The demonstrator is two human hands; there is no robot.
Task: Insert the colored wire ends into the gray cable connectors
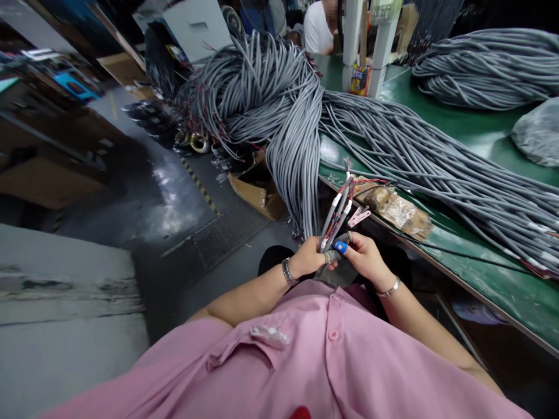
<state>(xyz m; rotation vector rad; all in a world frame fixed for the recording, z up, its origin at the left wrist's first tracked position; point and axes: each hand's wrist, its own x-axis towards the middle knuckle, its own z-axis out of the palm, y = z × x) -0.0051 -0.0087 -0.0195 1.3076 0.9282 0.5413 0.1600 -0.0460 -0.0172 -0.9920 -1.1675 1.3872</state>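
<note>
Presently, left hand (308, 256) and right hand (364, 256), fingers closed, grip a few grey cable ends (334, 218) just off the counter's (480, 134) near edge, while the large cable bundle (437, 169) across the counter appears still unhandled, so most work seemingly remains.

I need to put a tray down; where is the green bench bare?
Bare green bench lies between the far cable coil and the long cable bundle; another strip runs along the near edge. The left end is buried.
</note>
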